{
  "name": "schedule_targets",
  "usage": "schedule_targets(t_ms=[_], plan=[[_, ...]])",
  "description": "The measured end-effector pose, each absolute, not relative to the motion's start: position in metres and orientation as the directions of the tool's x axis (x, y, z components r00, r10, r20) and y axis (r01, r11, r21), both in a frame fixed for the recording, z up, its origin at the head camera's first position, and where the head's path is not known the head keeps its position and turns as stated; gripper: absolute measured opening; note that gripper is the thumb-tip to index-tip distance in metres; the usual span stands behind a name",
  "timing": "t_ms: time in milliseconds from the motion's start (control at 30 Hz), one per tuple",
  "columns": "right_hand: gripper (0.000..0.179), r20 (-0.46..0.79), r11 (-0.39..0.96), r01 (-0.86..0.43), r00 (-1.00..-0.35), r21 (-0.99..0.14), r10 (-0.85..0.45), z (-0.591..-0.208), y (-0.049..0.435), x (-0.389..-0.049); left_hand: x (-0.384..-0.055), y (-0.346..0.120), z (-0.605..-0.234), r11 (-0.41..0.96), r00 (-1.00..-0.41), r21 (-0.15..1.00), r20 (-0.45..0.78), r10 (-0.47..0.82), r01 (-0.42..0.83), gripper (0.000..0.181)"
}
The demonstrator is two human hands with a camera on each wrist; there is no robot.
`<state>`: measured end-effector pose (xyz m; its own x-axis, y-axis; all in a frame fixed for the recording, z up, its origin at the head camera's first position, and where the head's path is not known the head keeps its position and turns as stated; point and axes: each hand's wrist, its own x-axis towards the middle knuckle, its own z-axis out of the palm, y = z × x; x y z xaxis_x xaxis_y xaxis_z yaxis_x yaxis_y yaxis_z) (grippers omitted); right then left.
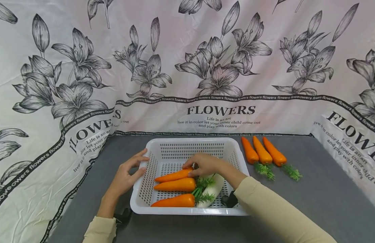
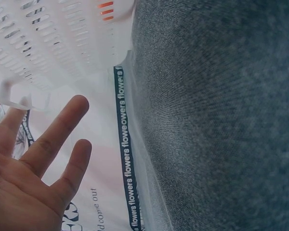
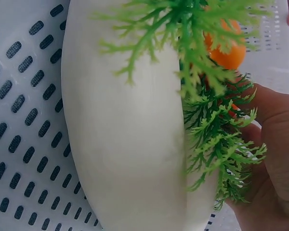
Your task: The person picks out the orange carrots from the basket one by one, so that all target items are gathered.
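Observation:
In the head view my right hand (image 1: 205, 164) reaches into a white plastic basket (image 1: 187, 211) and pinches the leafy end of the rearmost carrot (image 1: 173, 176). Two more orange carrots, a middle one (image 1: 175, 185) and a front one (image 1: 175, 201), lie beside it with tips to the left. Their green tops overlap a white radish (image 1: 217, 189), which fills much of the right wrist view. At the basket's left rim, my left hand (image 1: 126, 175) rests with fingers extended; the left wrist view shows these fingers spread beside the basket wall.
Three carrots (image 1: 260, 152) with green tops lie on the grey tabletop (image 1: 312, 199), just right of the basket. A white curtain (image 1: 218, 116) printed with flowers and lettering hangs behind and along both sides of the table.

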<state>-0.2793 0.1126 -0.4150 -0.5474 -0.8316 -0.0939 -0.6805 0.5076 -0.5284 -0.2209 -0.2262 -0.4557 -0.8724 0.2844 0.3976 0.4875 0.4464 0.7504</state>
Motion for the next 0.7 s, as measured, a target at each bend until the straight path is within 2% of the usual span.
schedule_targets(t_ms=[367, 700], plan=[[0.043, -0.145, 0.561, -0.613, -0.594, -0.556, -0.792, -0.4179, 0.1136, -0.2799, -0.2201, -0.2252, -0.4532, 0.452, -0.869, 0.743, 0.403, 0.288, 0.495, 0.031], [0.042, -0.157, 0.574, -0.607, -0.599, -0.549, -0.785, -0.4195, 0.1136, -0.2805, -0.2205, -0.2256, -0.4548, 0.431, -0.873, 0.761, 0.395, 0.286, 0.485, 0.031]])
